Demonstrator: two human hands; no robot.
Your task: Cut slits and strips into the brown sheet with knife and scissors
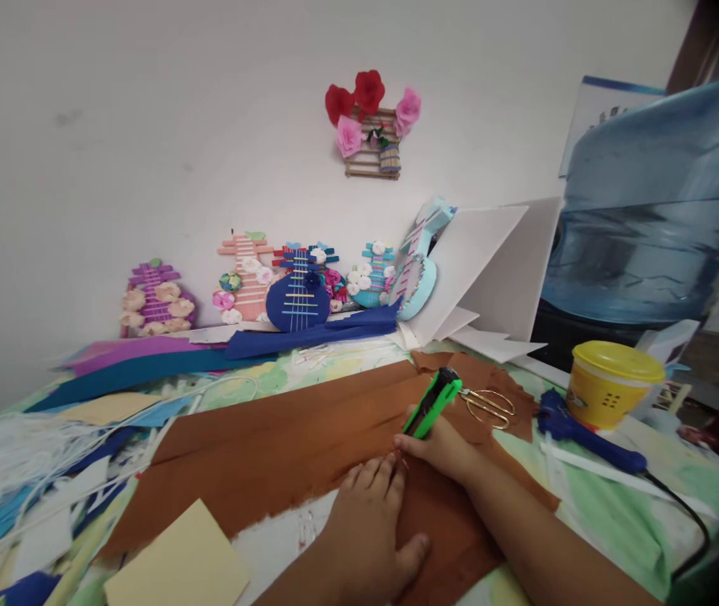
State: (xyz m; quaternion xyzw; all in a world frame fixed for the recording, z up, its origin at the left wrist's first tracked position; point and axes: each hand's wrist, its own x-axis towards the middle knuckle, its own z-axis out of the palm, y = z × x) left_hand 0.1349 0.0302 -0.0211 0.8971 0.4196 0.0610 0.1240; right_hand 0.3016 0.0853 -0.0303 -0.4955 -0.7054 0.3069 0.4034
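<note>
My right hand (439,450) grips a green and black box cutter (436,406), its butt end raised and its lower end near the brown fabric (284,446). Where the cutter meets the fabric, my fingers hide the blade. Flat on the same fabric lies my left hand (369,522), fingers stretched forward and thumb apart, its fingertips close to the right hand. Beyond the cutter rests a pair of gold-handled scissors (489,406), partly behind it. Beside my left wrist a white board (277,543) shows under the fabric's ragged edge, with small metal pins (307,528) on it.
A blue glue gun (593,442) with a black cord and a yellow-lidded tub (615,383) stand at right. Cream card (179,560) lies front left, near tangled white cord (12,471). Decorated model lutes (298,295) and white boards (479,261) line the wall.
</note>
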